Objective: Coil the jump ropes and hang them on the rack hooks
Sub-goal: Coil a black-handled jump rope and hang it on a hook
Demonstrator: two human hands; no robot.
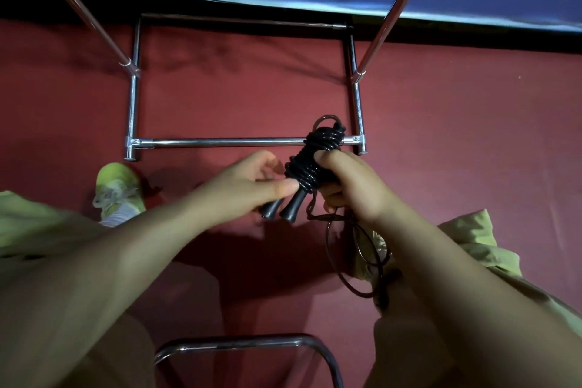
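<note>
Gripping glossy black coiled jump rope [310, 156]: right hand [349, 186]; left hand [248, 186] pinching coil.

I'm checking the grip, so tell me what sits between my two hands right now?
In the head view, the coiled black jump rope lies between the left hand and right hand, its two handles pointing down.
</note>
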